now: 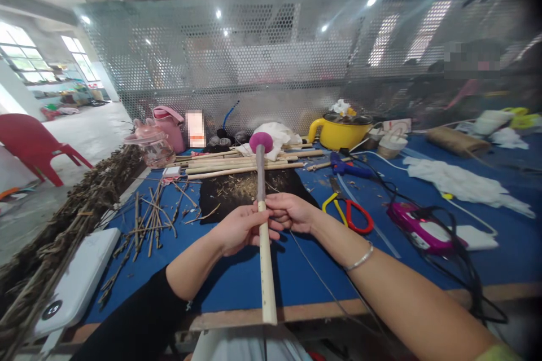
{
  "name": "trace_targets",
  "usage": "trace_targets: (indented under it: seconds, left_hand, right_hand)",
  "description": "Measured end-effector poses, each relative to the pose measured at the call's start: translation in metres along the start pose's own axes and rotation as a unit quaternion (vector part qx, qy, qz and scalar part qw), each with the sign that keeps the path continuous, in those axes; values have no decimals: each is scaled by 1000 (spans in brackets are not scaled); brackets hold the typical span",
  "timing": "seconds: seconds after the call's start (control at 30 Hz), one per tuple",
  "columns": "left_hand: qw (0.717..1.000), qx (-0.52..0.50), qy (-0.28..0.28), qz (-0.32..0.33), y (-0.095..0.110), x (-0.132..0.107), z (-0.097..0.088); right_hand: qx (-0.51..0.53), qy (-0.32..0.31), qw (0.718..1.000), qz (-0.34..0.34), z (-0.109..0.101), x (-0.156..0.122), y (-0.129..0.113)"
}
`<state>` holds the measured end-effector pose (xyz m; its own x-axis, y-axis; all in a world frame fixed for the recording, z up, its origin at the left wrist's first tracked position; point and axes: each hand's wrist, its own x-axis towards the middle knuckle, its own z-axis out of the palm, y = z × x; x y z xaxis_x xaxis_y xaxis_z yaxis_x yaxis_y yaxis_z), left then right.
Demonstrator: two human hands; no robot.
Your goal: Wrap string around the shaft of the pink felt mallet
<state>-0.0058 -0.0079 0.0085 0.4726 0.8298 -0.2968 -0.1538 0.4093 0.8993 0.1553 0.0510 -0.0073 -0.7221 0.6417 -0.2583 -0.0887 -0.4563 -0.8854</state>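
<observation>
My left hand (239,230) is closed around a pale wooden stick with a round purple head, like a mallet (266,276). Its far end points away from me, and grey cord is wrapped round the upper shaft. Beside it, my right hand (294,213) has its fingertips pinched together against the shaft, where the wrapping ends. From those fingers a thin grey cord (312,264) trails down to the right, over the table edge. The fingers partly hide where cord and stick meet.
Behind the hands lie several wooden sticks (232,167) and a black cloth (224,194). Twigs (148,220) and a white power bank (80,276) are to the left. Rightward are scissors (359,216), a blue glue gun (349,166), a purple device (423,228) and a yellow pot (344,134).
</observation>
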Motion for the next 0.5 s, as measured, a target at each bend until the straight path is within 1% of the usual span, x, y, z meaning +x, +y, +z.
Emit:
trace_targets:
  seconds: [0.07, 0.1, 0.17, 0.2, 0.27, 0.3, 0.33, 0.4, 0.5]
  left_hand:
    - [999, 25, -7, -25, 1, -1, 1]
    - [998, 57, 7, -35, 1, -1, 1]
    - [987, 141, 70, -33, 0, 0, 1]
    - [979, 175, 105, -19, -1, 1, 1]
    - [969, 198, 150, 16, -2, 3, 0]
    - [970, 187, 154, 28, -3, 4, 0]
    - [974, 168, 147, 35, -3, 4, -1]
    - [985, 121, 116, 33, -2, 3, 0]
    - [997, 58, 58, 3, 0, 1, 1]
  right_hand:
    - [-2, -1, 1000, -14, 0, 0, 1]
    - [-10, 12, 1000, -16, 0, 1, 2]
    - [-34, 49, 998, -11, 1, 3, 4]
    - [-47, 67, 997, -7, 2, 4, 5]
    - [-62, 93, 994, -3, 3, 5, 5]
    - [-64, 96, 993, -1, 3, 6, 5]
    - [-58, 92, 994, 2, 3, 6, 5]
    - [-35, 61, 997, 13, 1, 4, 3]
    - [0, 2, 1000, 29, -3, 2, 1]
